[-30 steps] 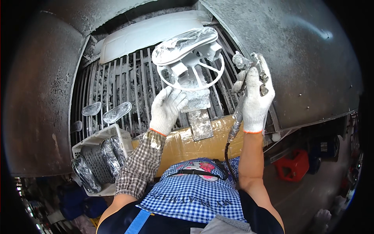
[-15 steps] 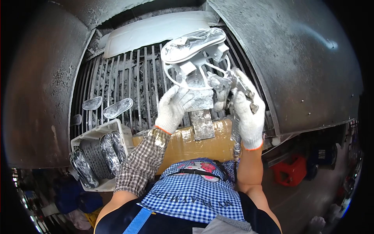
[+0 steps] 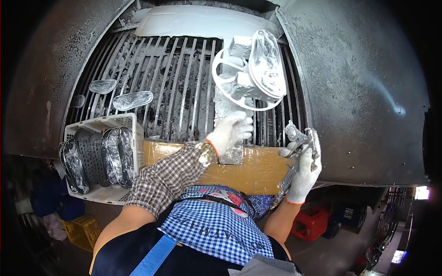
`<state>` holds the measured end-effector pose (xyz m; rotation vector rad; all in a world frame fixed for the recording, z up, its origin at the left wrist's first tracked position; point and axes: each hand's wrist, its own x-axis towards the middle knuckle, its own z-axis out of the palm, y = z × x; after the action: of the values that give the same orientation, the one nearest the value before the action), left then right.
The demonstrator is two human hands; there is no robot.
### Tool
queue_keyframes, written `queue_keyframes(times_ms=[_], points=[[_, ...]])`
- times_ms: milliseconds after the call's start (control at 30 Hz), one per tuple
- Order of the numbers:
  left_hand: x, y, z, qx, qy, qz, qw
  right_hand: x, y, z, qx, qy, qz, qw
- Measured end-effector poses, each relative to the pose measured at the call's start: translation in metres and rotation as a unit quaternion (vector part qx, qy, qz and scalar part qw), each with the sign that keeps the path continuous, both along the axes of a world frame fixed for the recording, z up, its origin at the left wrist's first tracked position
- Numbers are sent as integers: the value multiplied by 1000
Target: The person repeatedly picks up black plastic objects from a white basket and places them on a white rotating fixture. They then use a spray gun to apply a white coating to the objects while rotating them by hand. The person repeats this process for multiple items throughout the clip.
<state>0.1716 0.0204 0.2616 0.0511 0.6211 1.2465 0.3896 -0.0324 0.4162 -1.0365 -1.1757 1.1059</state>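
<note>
A spray gun (image 3: 299, 143) coated in grey paint is in my right hand (image 3: 305, 171), white-gloved and wrapped round its handle; a hose hangs below it. My left hand (image 3: 231, 132), in a white glove with an orange cuff, hangs just below the rim of a white spoked wheel (image 3: 222, 87). Its fingers are loosely bent and point right, with nothing seen in them. On blocks on the wheel rests a shoe-sole-shaped piece (image 3: 267, 64), its face under crinkled clear film and its side edge white. A paint-crusted metal bar (image 3: 231, 156) runs beneath the wheel.
Dusty slats (image 3: 179, 87) form the booth floor, between metal side walls (image 3: 350, 92). Two film-covered sole shapes (image 3: 132, 100) lie at left. A white plastic basket (image 3: 136, 138) holds several more. Brown-taped cardboard (image 3: 212, 172) lines the front edge. A red stool (image 3: 311, 224) stands lower right.
The wheel has turned, so the sole piece now points away from me instead of lying crosswise. The spray gun has dropped back toward me, and my left hand has come off the wheel's rim.
</note>
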Motion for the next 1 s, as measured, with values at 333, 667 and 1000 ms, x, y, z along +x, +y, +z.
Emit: queue_keyframes(times_ms=[333, 667, 1000], points=[[-46, 14, 22, 28, 25, 111, 993, 8, -17, -17, -65, -20, -24, 997], [-15, 27, 22, 83, -5, 41, 996, 18, -24, -22, -59, -28, -21, 998], [-12, 19, 26, 64, -6, 27, 998, 22, -25, -33, -56, -25, -21, 998]])
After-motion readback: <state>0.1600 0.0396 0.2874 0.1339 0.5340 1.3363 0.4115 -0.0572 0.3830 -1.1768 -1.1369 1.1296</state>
